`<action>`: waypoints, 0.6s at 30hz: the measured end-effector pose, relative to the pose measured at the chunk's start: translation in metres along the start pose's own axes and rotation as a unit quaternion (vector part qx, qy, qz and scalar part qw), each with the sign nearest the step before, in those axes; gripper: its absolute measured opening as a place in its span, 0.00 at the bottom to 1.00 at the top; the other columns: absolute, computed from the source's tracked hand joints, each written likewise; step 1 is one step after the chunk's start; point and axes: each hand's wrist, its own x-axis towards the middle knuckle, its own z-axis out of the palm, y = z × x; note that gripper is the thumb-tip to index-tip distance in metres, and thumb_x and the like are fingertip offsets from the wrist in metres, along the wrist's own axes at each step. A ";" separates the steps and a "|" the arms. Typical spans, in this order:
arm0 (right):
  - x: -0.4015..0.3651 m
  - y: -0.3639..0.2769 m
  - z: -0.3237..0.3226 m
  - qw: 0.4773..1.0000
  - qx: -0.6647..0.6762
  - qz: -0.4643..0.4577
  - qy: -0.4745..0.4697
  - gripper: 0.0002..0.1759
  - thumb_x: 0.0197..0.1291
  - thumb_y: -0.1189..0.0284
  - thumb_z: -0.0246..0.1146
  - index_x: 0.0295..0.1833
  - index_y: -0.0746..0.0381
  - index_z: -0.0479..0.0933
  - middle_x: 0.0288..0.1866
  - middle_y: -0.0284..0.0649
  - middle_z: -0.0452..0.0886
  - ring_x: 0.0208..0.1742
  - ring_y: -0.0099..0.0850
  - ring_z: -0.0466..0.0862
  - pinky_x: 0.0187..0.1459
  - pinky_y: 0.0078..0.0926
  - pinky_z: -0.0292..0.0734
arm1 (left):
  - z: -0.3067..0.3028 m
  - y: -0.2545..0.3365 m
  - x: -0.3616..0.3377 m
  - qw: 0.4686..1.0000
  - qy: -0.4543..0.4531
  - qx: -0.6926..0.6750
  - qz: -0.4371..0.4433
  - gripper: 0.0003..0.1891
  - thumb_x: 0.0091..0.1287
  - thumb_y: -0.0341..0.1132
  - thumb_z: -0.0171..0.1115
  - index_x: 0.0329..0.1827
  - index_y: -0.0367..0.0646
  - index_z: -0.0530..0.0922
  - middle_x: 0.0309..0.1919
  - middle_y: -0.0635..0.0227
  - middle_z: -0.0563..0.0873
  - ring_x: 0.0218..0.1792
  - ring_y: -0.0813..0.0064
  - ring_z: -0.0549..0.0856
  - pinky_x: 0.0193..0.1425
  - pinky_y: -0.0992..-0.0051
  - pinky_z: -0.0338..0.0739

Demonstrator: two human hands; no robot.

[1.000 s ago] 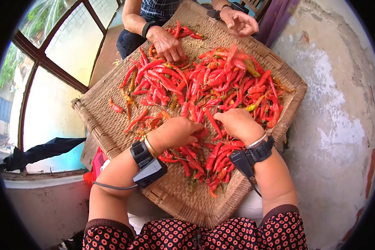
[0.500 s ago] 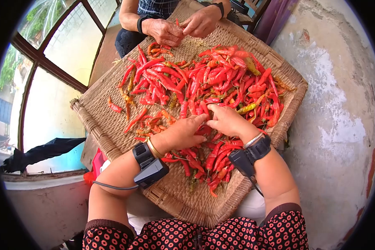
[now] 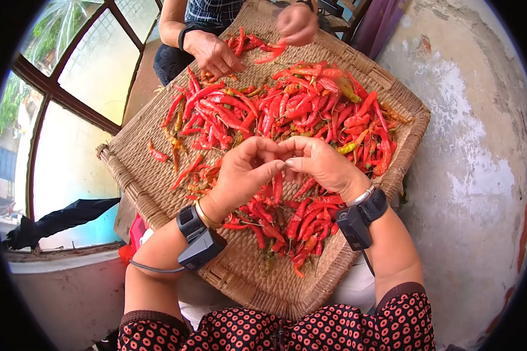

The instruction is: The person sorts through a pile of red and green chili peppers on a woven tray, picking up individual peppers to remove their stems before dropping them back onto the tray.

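Observation:
Red chili peppers lie heaped on a woven surface, with a smaller pile nearer my body. My left hand and my right hand meet above the gap between the piles. Both have thumb and fingers pinched together, fingertips touching. A red pepper hangs or lies just below the fingertips; whether it is held cannot be made out. A few yellowish peppers show among the red ones.
Across the woven surface, a co-worker's hands are over several red peppers, one hand blurred. Windows and a folded black umbrella stand at the left. A worn wall is at the right.
Both my hands have lifted off the peppers and come together, fingertips touching. The co-worker's hands have moved apart, and red peppers now show between them.

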 end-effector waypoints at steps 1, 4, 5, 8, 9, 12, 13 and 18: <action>-0.001 -0.002 0.002 1.000 0.009 0.000 0.000 0.15 0.59 0.73 0.56 0.52 0.66 0.71 0.38 0.34 0.79 0.34 0.20 0.79 0.32 0.16 0.74 | 0.001 0.005 0.000 1.000 0.021 -0.007 0.004 0.16 0.56 0.24 0.64 0.48 0.38 0.72 0.27 0.79 0.74 0.29 0.89 0.73 0.35 0.87 0.72; -0.003 -0.007 0.012 0.999 -0.007 -0.033 0.003 0.15 0.60 0.74 0.56 0.52 0.67 0.72 0.38 0.33 0.79 0.35 0.19 0.78 0.35 0.16 0.74 | -0.001 0.005 0.001 0.996 0.078 0.038 0.022 0.19 0.55 0.23 0.66 0.50 0.39 0.72 0.30 0.78 0.74 0.30 0.89 0.73 0.35 0.87 0.72; -0.004 -0.008 0.014 0.999 -0.007 -0.033 0.002 0.15 0.60 0.74 0.56 0.52 0.67 0.72 0.38 0.33 0.79 0.35 0.19 0.78 0.35 0.16 0.74 | -0.001 0.005 0.000 0.996 0.079 0.038 0.021 0.19 0.55 0.23 0.66 0.50 0.39 0.72 0.30 0.78 0.74 0.30 0.89 0.73 0.35 0.87 0.72; -0.005 -0.012 0.017 0.999 -0.025 -0.048 0.003 0.14 0.60 0.75 0.55 0.51 0.68 0.73 0.39 0.33 0.79 0.36 0.18 0.78 0.38 0.16 0.74 | -0.003 0.005 -0.001 0.995 0.076 0.062 -0.002 0.22 0.54 0.21 0.64 0.53 0.41 0.71 0.35 0.75 0.73 0.32 0.87 0.74 0.38 0.85 0.74; -0.006 -0.012 0.017 0.998 -0.027 -0.047 0.009 0.14 0.60 0.75 0.55 0.50 0.68 0.73 0.38 0.33 0.79 0.36 0.18 0.78 0.38 0.16 0.74 | -0.004 0.007 -0.001 0.995 0.076 0.062 -0.002 0.22 0.54 0.21 0.64 0.53 0.41 0.71 0.35 0.75 0.73 0.32 0.87 0.74 0.38 0.85 0.74; -0.008 -0.017 0.012 0.995 -0.077 -0.050 0.044 0.14 0.59 0.75 0.56 0.51 0.67 0.73 0.38 0.36 0.79 0.37 0.21 0.79 0.38 0.19 0.75 | -0.010 0.019 0.003 0.994 0.067 -0.065 -0.050 0.23 0.57 0.19 0.59 0.57 0.41 0.69 0.34 0.75 0.77 0.35 0.86 0.76 0.41 0.87 0.71; -0.008 -0.018 0.009 0.988 -0.126 -0.052 0.071 0.15 0.58 0.75 0.57 0.51 0.66 0.73 0.38 0.39 0.80 0.37 0.24 0.80 0.38 0.22 0.76 | -0.015 0.025 0.006 0.991 0.086 -0.096 -0.046 0.21 0.57 0.20 0.59 0.54 0.41 0.71 0.35 0.74 0.77 0.35 0.86 0.76 0.40 0.86 0.72; -0.019 -0.015 -0.020 0.801 -0.549 -0.083 0.223 0.11 0.51 0.73 0.61 0.41 0.63 0.75 0.36 0.47 0.78 0.36 0.40 0.81 0.37 0.35 0.76 | -0.067 0.033 0.037 0.944 0.257 -0.194 0.077 0.16 0.62 0.30 0.58 0.54 0.42 0.71 0.44 0.70 0.78 0.39 0.81 0.76 0.45 0.81 0.70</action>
